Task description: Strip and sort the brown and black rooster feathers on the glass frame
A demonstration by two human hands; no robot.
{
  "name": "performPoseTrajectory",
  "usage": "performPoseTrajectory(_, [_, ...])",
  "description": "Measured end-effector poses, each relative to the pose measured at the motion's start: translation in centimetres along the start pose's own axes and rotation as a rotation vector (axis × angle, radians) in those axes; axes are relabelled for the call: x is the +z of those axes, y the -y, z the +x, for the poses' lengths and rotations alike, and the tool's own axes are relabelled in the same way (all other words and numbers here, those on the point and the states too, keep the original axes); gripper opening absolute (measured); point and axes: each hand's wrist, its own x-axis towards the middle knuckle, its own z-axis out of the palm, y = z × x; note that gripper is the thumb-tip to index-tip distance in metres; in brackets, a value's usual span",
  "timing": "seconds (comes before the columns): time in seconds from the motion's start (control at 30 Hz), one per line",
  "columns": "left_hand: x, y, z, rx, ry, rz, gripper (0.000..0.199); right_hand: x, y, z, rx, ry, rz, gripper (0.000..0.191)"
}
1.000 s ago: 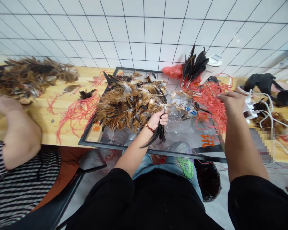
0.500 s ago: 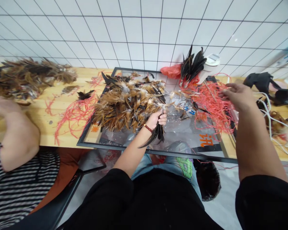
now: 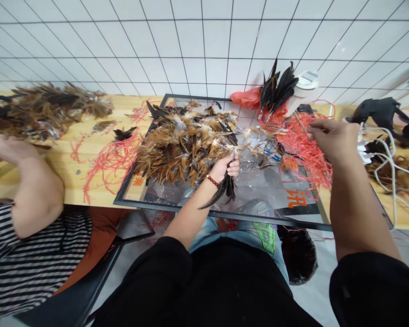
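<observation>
My left hand point(image 3: 226, 168), a beaded bracelet on its wrist, is closed round a small bunch of dark feathers point(image 3: 227, 190). The feather tips hang below the fist, and the quill ends stick out above it. A large heap of brown feathers point(image 3: 180, 152) lies just left of this hand on a black-framed glass panel point(image 3: 245, 186). My right hand point(image 3: 336, 136) is over the right edge of a tangled pile of pink-red string point(image 3: 301, 145). Its fingertips are pressed together, but whatever they may pinch is too small to make out.
Blue-handled snips point(image 3: 271, 155) lie beside the string. Black feather bundles point(image 3: 277, 91) stand near a red bag point(image 3: 246, 98) and a white scale point(image 3: 307, 81). At left, a co-worker's arm point(image 3: 37, 177) rests by more feathers point(image 3: 51, 111). White cables point(image 3: 390, 156) loop at right.
The fingers of my right hand, spread before, have come together above the string. My left hand keeps the dark feathers in the same place. The view has shifted slightly.
</observation>
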Motion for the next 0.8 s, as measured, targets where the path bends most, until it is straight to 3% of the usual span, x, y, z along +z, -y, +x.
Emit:
performPoseTrajectory(0.07, [0.0,0.0,0.0,0.012,-0.002,-0.004,0.031,0.2,-0.9,0.5,0.051,-0.062,-0.026,0.016])
performPoseTrajectory(0.2, [0.0,0.0,0.1,0.012,0.004,0.001,0.035,-0.8,-2.7,1.8,0.224,-0.196,0.275,0.008])
performPoseTrajectory(0.27, [0.1,0.0,0.1,0.008,-0.007,0.000,0.032,-1.3,-3.0,2.2,0.334,-0.093,0.495,0.010])
performPoseTrajectory(0.33, [0.1,0.1,0.2,0.010,-0.015,0.003,0.030,-1.4,-2.8,2.0,0.470,0.097,0.674,0.019])
performPoseTrajectory(0.43, [0.2,0.2,0.3,0.011,-0.007,0.042,0.028,0.0,-1.2,0.5,0.594,0.303,0.769,0.020])
performPoseTrajectory(0.5, [0.3,0.3,0.3,0.019,0.014,0.082,0.026,2.0,0.4,-1.3,0.551,0.338,0.765,0.014])
performPoseTrajectory(0.63, [0.6,0.5,-0.1,0.160,0.027,0.142,0.024,6.9,3.5,-5.3,0.249,0.164,0.618,0.014])
performPoseTrajectory(0.73, [1.0,1.0,-0.4,0.346,-0.057,0.189,0.019,10.0,4.9,-8.1,-0.018,0.157,0.431,0.009])
performPoseTrajectory(0.8, [1.2,1.3,-0.4,0.395,-0.154,0.200,0.009,11.4,5.4,-9.5,-0.143,0.196,0.337,0.012])
